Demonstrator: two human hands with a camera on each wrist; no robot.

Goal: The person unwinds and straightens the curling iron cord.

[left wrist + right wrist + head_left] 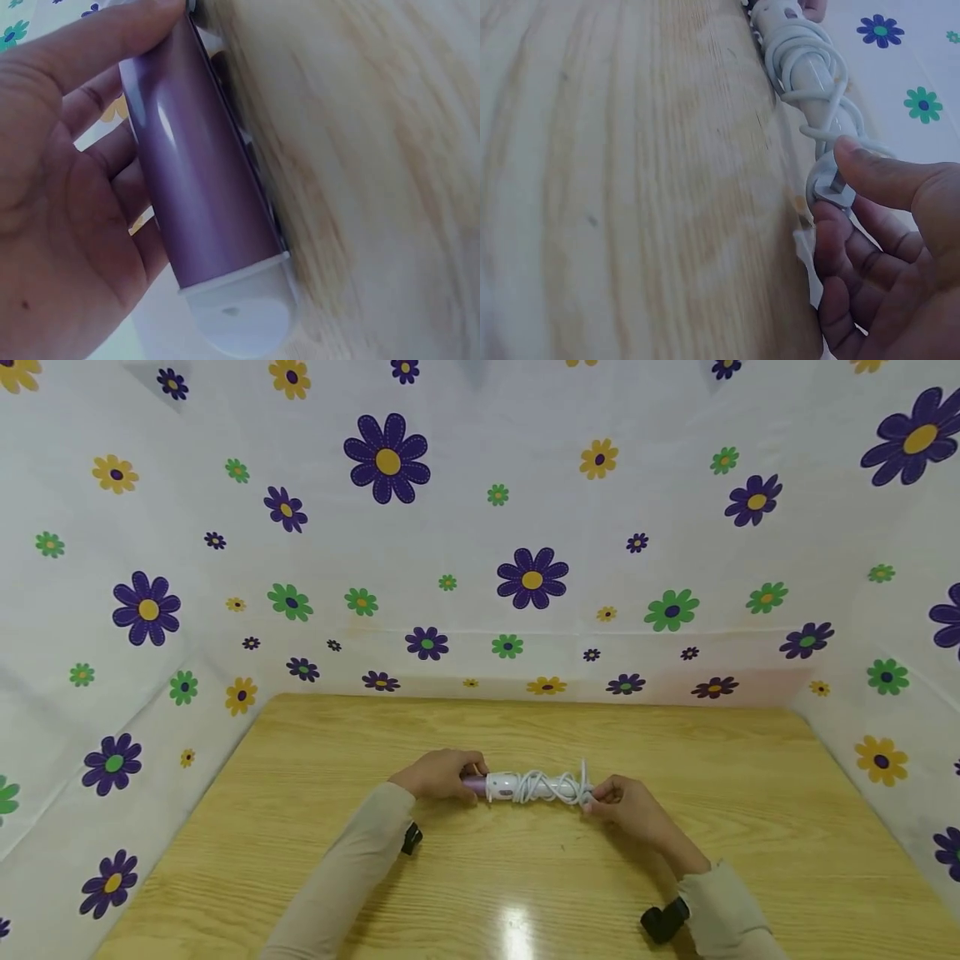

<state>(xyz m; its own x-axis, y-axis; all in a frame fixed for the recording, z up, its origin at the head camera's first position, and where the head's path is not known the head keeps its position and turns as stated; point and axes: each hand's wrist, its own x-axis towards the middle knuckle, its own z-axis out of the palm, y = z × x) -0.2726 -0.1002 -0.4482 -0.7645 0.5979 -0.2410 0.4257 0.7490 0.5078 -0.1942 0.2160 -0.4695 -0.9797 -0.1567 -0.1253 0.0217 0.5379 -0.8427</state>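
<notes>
A hair iron with a purple barrel and a white handle lies crosswise over the table. My left hand holds the barrel, thumb on the near side and fingers behind it. The barrel's rounded white tip shows in the left wrist view. A white cord is wound in crossing loops around the handle, and one loop sticks up near its right end. There, my right hand pinches the cord's plug between thumb and fingers.
The wood-grain table spreads out around both hands. White cloth printed with purple, green and yellow flowers stands along the back and both sides. A black strap piece hangs at the right wrist, another at the left.
</notes>
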